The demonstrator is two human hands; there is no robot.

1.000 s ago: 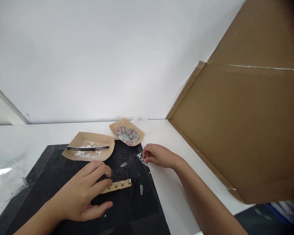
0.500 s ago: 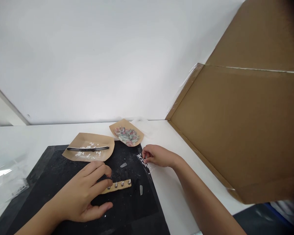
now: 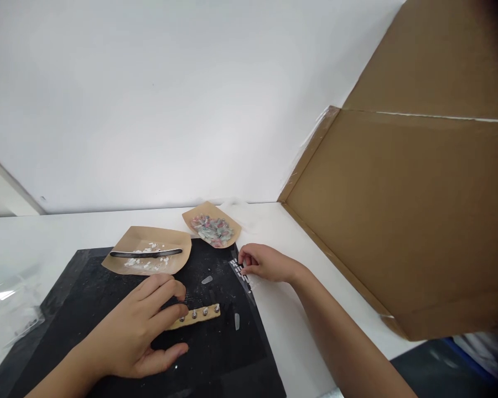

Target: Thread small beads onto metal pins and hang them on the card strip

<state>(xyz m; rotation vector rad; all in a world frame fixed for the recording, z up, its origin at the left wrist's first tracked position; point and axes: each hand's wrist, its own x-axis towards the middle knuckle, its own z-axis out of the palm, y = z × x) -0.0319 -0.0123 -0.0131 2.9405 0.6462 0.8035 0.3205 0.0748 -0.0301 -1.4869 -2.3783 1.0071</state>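
My left hand [image 3: 149, 326] is over the black mat [image 3: 216, 359], fingers apart and curved, its fingertips at the left end of a tan strip [image 3: 199, 317] that bears several small metal studs. At the mat's right edge my right hand [image 3: 263, 262] has its thumb and fingers closed together over a sheet with small white pieces [image 3: 240, 272]. Whatever those fingers may hold is too small to make out. Two clear nail-shaped pieces lie on the mat, one [image 3: 207, 280] above the strip and one [image 3: 237, 321] to its right.
A paper tray [image 3: 122, 243] holds white bits and a dark curved file [image 3: 145, 255]. Behind it, another paper tray [image 3: 195, 211] holds colourful small pieces. Clear plastic bags [image 3: 8, 315] lie at the left. A large cardboard panel [image 3: 398, 221] stands at the right.
The view has shifted slightly, moving everything a little leftward. Both hands keep nearly the same places, and the sheet under my right fingers shows a slightly different tilt.
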